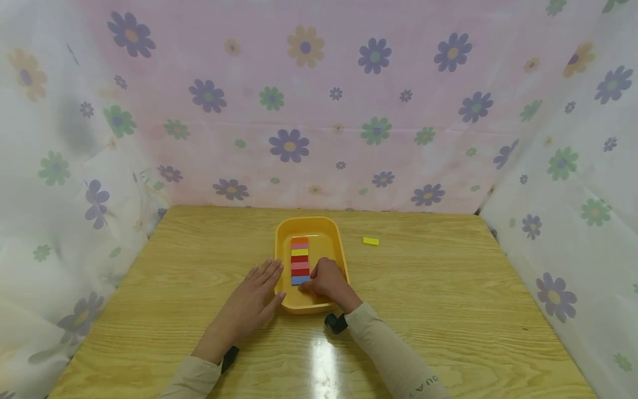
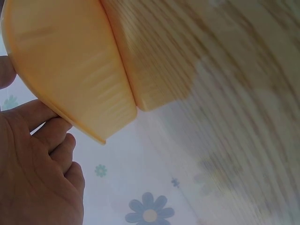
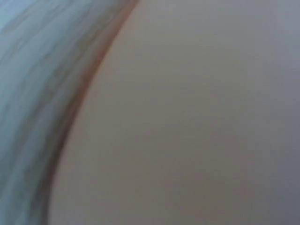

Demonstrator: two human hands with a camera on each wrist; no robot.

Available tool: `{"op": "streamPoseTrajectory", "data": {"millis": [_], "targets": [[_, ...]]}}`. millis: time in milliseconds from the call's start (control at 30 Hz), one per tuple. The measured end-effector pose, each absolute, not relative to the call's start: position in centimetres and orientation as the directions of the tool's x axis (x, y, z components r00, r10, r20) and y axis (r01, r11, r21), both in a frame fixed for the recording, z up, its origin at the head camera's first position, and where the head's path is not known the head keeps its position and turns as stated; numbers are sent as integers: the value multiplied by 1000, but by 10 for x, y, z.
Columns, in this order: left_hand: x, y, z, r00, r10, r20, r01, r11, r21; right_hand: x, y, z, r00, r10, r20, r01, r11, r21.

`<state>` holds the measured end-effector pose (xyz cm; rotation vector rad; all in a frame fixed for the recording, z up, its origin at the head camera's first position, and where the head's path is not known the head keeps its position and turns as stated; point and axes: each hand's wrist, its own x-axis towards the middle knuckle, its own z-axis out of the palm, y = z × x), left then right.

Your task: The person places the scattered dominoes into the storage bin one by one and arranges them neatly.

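A yellow-orange plastic tray (image 1: 319, 226) stands on the table. Inside it, several flat coloured blocks (image 1: 300, 259) lie side by side in a column: orange, pink, yellow and red among them. At the near end is a blue block (image 1: 299, 280), which my right hand (image 1: 329, 281) pinches with curled fingers, its fingertips partly hidden by the hand. My left hand (image 1: 251, 296) has its fingers straight and rests against the tray's left rim; the left wrist view shows those fingers at the rim from below. Blurred tray wall (image 3: 164, 117) fills most of the right wrist view.
A single yellow block (image 1: 371, 241) lies on the wooden table (image 1: 438, 288) right of the tray. Flower-patterned curtains (image 1: 329, 122) enclose the table at the back and both sides. Dark wrist-camera mounts (image 1: 336, 323) show under the wrists.
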<state>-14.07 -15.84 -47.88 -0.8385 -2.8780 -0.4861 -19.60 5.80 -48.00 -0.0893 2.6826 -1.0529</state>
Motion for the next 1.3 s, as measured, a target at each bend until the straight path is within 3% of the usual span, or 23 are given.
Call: {"op": "streamPoseTrajectory", "data": {"millis": [333, 633, 800, 1033, 1133, 1300], "targets": [[-140, -159, -478, -842, 506, 187, 540, 797, 271, -189, 66, -460, -937, -252, -242, -20, 731, -682], [-141, -160, -480, -842, 508, 180, 539, 798, 271, -175, 91, -433, -949, -261, -176, -51, 680, -732], [-141, -159, -480, -844, 509, 171, 537, 800, 267, -173, 116, -436, -962, -272, -18, -137, 541, -830], [-140, -159, -478, -840, 516, 167, 542, 795, 273, -164, 150, -473, -960, -202, 195, -236, 208, -949], [-140, -159, -477, -841, 515, 166, 541, 796, 272, -162, 163, -484, -965, -162, 204, -227, 137, -964], [-139, -160, -476, -839, 515, 174, 543, 795, 268, -164, 181, -495, -982, -128, 136, -157, 169, -973]]}}
